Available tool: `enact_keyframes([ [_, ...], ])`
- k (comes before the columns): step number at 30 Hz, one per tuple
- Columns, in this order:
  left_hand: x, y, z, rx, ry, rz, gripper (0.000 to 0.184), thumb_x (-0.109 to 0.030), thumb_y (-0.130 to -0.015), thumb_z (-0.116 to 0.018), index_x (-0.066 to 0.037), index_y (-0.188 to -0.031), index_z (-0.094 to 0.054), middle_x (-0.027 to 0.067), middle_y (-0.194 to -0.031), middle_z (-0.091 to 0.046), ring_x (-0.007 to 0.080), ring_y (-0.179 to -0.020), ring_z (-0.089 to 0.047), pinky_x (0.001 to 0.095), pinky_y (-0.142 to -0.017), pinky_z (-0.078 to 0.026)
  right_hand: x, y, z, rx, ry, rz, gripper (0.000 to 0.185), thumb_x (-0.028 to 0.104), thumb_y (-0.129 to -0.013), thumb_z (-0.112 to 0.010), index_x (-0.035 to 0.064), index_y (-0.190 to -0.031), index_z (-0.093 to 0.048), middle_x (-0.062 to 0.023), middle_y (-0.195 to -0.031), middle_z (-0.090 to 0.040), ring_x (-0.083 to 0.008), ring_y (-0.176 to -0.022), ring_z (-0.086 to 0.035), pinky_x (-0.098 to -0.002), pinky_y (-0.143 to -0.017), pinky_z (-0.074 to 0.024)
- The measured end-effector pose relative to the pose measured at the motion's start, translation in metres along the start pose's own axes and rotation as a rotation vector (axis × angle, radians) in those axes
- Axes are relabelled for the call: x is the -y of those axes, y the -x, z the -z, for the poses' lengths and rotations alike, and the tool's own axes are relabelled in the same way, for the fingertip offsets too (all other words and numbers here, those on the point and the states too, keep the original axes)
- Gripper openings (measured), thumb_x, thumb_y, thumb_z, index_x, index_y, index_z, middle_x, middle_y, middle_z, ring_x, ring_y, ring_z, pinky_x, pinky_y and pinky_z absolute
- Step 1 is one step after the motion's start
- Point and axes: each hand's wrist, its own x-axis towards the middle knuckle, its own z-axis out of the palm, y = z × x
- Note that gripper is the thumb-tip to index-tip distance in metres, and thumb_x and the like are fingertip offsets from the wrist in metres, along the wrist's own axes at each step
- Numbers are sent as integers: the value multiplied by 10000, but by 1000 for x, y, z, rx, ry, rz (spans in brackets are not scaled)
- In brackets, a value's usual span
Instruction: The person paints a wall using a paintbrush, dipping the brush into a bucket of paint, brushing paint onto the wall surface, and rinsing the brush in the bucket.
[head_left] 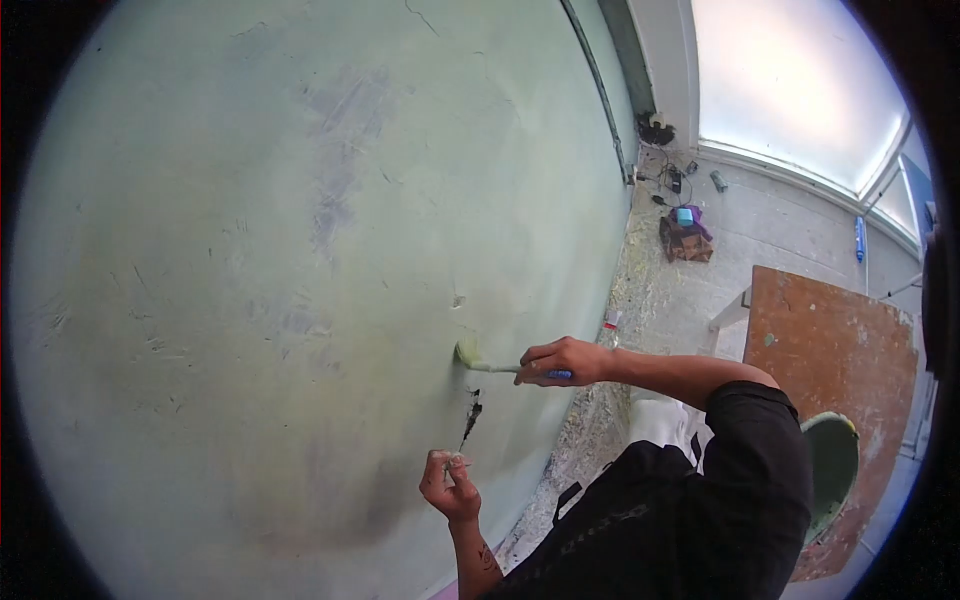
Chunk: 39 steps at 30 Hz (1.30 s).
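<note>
My right hand (565, 360) is wrapped round a paintbrush (490, 367), its blue handle end showing below the fingers. The pale green bristles touch, or nearly touch, the pale green wall (300, 400). Close by the brush, a dark, jagged crack (472, 412) breaks the wall surface. Below the crack, my left hand (450, 485) is held close to the wall with its fingers pinched together. Something thin and pale seems to sit between them, too small to name.
A brown, paint-spotted table (820, 330) stands at the right, with a green bucket (835, 475) near my elbow. Cables, a brown bag (688, 243) and small items lie on the splattered floor (780, 225). A bright window (790, 90) is behind.
</note>
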Motion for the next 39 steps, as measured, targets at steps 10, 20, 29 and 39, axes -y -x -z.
enact_keyframes([
  [10,-11,-32,-42,56,-97,27,232,-175,-872,-503,0,-721,-477,90,-621,-503,196,-548,-541,289,-509,-429,-143,-12,217,-690,-30,-105,209,109,-868,-553,17,-1038,-633,-89,-856,-616,-148,-725,-605,-274,-635,-496],
  [20,-19,-31,-68,109,29,54,278,-205,-906,-491,3,-723,-467,58,-674,-476,138,-603,-506,275,-563,-463,-200,-10,294,-938,344,-128,197,61,-833,-558,84,-1006,-649,-71,-857,-596,-164,-708,-597,-277,-633,-476],
  [29,-21,16,-26,13,-57,73,182,-110,-859,-515,4,-720,-484,86,-616,-523,184,-539,-548,277,-534,-432,-57,26,20,-175,65,-224,193,141,-897,-541,109,-1069,-622,-93,-1049,-588,-267,-942,-606,-356,-802,-495],
  [39,-28,-9,-42,65,-7,100,255,-187,-869,-508,0,-701,-468,69,-641,-501,149,-602,-530,264,-568,-443,-98,29,89,-147,3,-45,200,150,-874,-562,81,-1048,-629,-100,-1063,-606,-279,-948,-601,-369,-824,-484],
])
